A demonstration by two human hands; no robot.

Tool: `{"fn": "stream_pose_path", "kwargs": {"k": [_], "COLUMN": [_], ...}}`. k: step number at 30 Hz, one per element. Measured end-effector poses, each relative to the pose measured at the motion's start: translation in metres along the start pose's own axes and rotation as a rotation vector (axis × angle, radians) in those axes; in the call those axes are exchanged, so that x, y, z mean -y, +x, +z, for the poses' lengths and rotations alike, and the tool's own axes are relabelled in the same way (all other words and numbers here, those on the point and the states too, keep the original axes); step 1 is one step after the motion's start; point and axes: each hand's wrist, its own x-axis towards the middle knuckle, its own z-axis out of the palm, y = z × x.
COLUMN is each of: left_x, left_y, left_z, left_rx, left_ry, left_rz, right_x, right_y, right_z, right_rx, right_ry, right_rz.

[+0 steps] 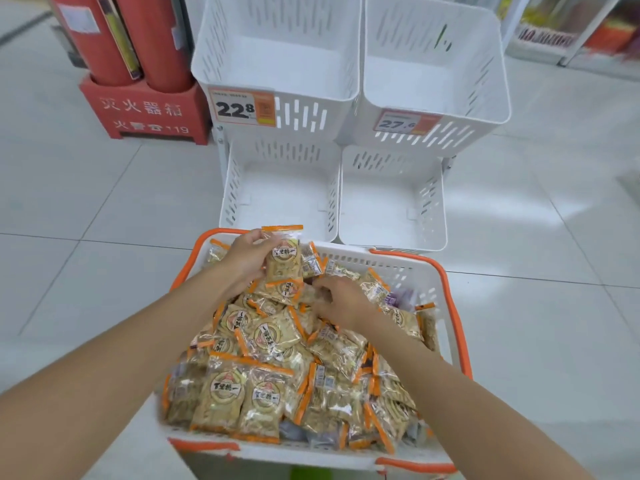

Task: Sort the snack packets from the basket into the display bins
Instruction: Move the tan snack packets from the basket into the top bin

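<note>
Picking from the heaped basket (458, 306), we hold one snack packet (282, 263) upright over its far end, our left hand (246, 258) grasping it with curled fingers, while our right hand (341, 301) lies in the pile (270, 341), grip unclear; next, we judge, the packet goes forward into a white display bin (280, 199).

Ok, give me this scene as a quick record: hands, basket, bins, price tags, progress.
left hand: left hand holds a tan packet above the basket's far end
right hand: right hand is down in the pile, blurred, grip unclear
basket: basket is white with an orange rim, heaped with tan packets and a few purple packets
bins: upper left bin, upper right bin, lower left bin, lower right bin, no packets visible inside
price tags: 22.8 tag upper left, 27.6 tag upper right
progress: nothing binned yet
</note>
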Motion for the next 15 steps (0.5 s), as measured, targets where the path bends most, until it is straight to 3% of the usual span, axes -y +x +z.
{"fn": "stream_pose_path", "kwargs": {"k": [4, 8, 11, 15], "left_x": [-0.005, -0.006, -0.008, -0.008], "left_y": [-0.003, -0.012, -0.025, -0.039], "left_z": [-0.009, -0.006, 0.003, 0.010], "left_rx": [-0.082, -0.032, 0.047, 0.184], "left_ry": [-0.091, -0.148, -0.211, -0.219], "left_rz": [-0.019, -0.012, -0.009, -0.006], "right_x": [0.010, 0.032, 0.048, 0.059], "right_y": [-0.002, -0.009, -0.014, -0.014], "right_z": [-0.036, -0.064, -0.066, -0.063], "right_rx": [-0.046, -0.054, -0.064, -0.191], "right_ry": [0.480, 0.965, 1.064, 0.972], "right_rz": [0.237, 0.276, 0.236, 0.201]}}
